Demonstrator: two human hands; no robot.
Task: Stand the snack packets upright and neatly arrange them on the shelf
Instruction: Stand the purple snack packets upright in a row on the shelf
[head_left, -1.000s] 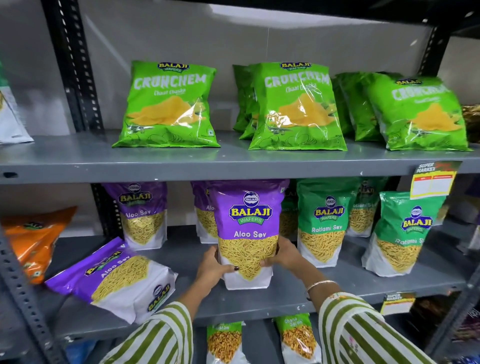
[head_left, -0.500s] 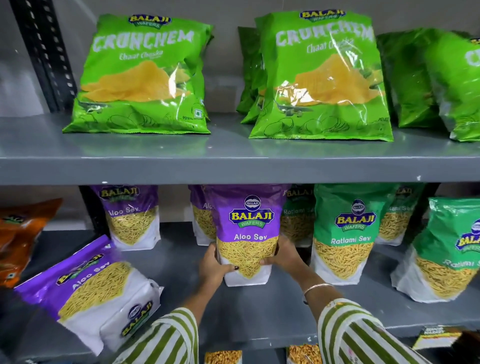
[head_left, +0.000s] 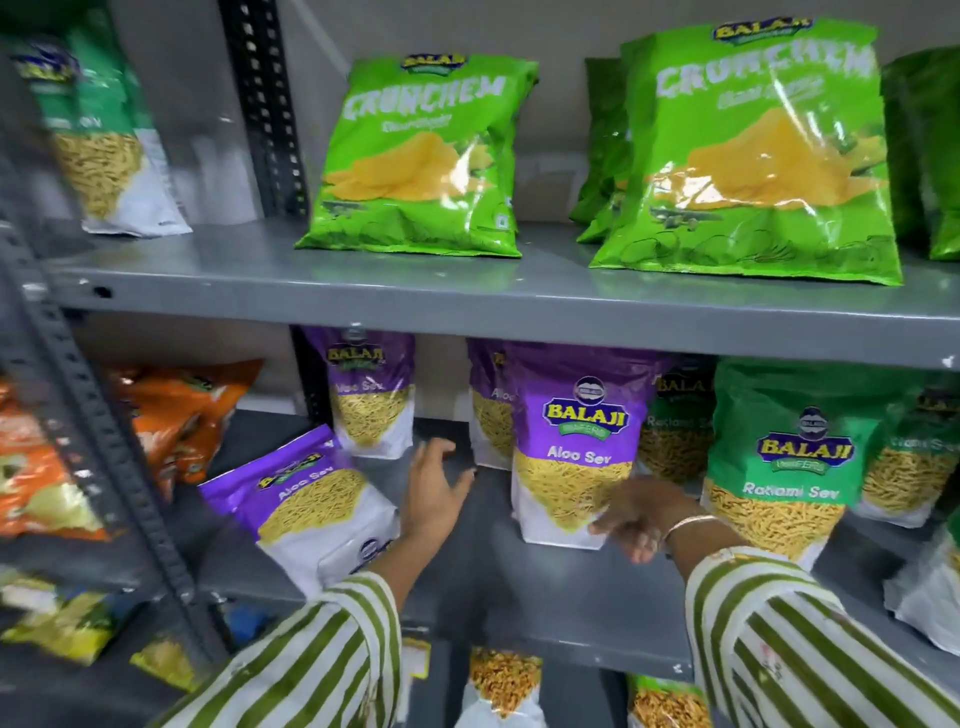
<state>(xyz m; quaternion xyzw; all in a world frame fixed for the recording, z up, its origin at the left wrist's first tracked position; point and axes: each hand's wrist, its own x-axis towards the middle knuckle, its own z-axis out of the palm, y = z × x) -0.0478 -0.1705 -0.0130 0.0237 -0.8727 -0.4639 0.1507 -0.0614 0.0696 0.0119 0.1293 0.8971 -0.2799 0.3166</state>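
Observation:
A purple Aloo Sev packet (head_left: 574, 441) stands upright on the middle shelf (head_left: 519, 597), with nothing holding it. My left hand (head_left: 434, 491) is open to its left, fingers spread, between it and a tilted purple Aloo Sev packet (head_left: 317, 504) that lies leaning at the shelf's left. My right hand (head_left: 641, 514) is open just below and right of the upright packet, near its bottom corner. Two more purple packets (head_left: 371, 400) stand behind. Green Ratlami Sev packets (head_left: 789, 462) stand to the right.
Green Crunchem bags (head_left: 426, 156) stand on the upper shelf (head_left: 467, 306). Orange packets (head_left: 176, 415) lie in the neighbouring bay beyond the slotted grey upright (head_left: 98, 441). More packets (head_left: 504, 686) sit on the shelf below.
Both hands have let go of the upright purple packet and drawn away, the left hand moving left toward the tilted packet. The view has swung left.

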